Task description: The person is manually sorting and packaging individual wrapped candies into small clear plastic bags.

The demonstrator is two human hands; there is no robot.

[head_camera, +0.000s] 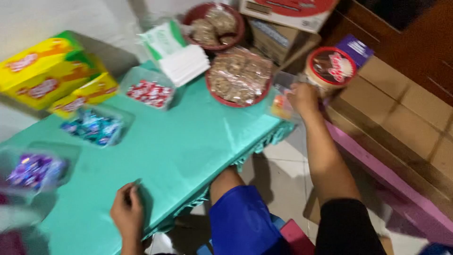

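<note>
While left hand (126, 212) rests curled, right hand (303, 98) (blurred) grips a clear tub (282, 101).

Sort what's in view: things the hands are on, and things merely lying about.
In hand:
right hand on a clear container at the table's corner
left hand resting on the teal tablecloth

Lying about:
yellow boxes
red bowls of wrapped snacks
round tin

Yellow-green boxes (52, 75) are sitting far left; a white-green packet (172, 49) is lying behind; a red-lidded round tin (329, 68) is standing right.
</note>
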